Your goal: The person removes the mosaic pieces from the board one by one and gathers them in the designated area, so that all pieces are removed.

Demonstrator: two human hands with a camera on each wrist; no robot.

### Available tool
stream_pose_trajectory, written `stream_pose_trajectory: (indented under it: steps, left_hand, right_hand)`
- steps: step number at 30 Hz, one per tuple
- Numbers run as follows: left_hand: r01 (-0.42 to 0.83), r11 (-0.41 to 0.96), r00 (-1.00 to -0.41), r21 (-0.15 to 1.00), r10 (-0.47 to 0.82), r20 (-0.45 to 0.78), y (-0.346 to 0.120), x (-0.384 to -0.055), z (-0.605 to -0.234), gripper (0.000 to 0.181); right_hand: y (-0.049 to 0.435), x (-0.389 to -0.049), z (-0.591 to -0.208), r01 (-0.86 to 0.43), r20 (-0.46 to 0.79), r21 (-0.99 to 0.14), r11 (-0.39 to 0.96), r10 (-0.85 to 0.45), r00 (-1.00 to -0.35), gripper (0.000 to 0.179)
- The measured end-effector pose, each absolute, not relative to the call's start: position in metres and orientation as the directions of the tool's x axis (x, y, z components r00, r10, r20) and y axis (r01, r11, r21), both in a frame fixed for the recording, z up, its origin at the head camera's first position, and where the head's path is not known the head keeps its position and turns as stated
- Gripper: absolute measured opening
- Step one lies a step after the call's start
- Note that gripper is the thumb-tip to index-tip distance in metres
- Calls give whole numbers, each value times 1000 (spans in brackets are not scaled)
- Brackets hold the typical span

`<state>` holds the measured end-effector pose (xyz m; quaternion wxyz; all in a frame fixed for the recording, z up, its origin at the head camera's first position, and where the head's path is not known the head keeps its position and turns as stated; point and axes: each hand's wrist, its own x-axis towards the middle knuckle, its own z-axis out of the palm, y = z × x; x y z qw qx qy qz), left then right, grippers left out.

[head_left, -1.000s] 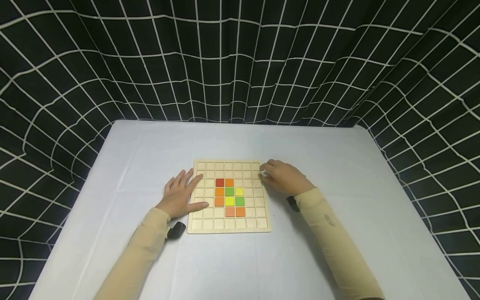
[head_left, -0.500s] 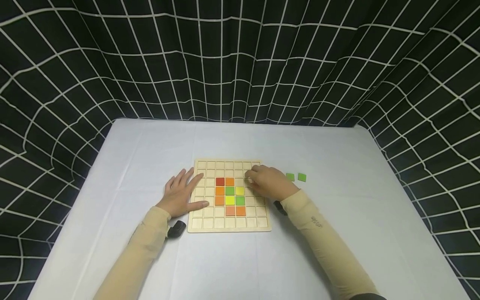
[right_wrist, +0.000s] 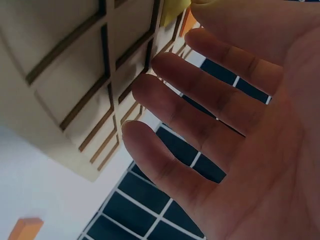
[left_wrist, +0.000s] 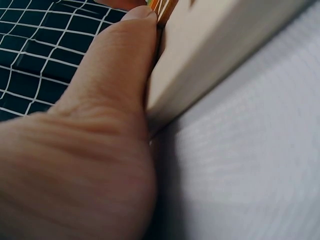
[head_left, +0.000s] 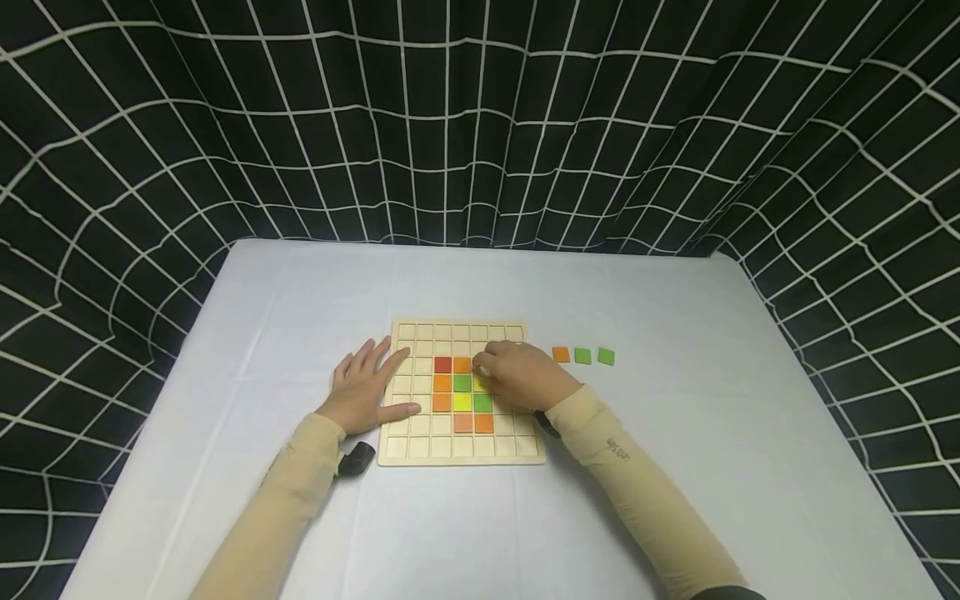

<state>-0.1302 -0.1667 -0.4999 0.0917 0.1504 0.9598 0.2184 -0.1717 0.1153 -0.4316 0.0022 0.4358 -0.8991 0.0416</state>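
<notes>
A wooden grid board [head_left: 401, 450] lies on the white cloth, its middle cells filled with red, orange, salmon, yellow and green square tiles [head_left: 462, 383]. My left hand [head_left: 362, 390] rests spread on the board's left edge, thumb and index finger over its cells. My right hand [head_left: 525, 373] is over the board just right of the top orange tile, covering part of a yellow tile. In the right wrist view, an orange tile [right_wrist: 187, 22] shows at the thumb and index fingertips, apparently pinched and mostly hidden. The other fingers are loosely bent and touch nothing visible.
Right of the board lie a loose orange tile [head_left: 561, 355] and two green tiles [head_left: 582, 356] in a row. White cloth [head_left: 637, 292] covers the table. A black curtain [head_left: 450, 125] with white grid lines surrounds its back and sides.
My right hand has moved left from the board's right edge to its coloured middle. The loose orange and green tiles, earlier covered, are now exposed. My left hand stays in place.
</notes>
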Motion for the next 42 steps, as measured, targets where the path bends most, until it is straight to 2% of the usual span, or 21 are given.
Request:
stream_pose_trajectory:
  steps: [42]
  left_hand:
    - [236,868,-939,436,319,-126,-165,-129,-496,95]
  right_hand:
    - [111,-164,-433,-819,40,-69,570,-819,-573,13]
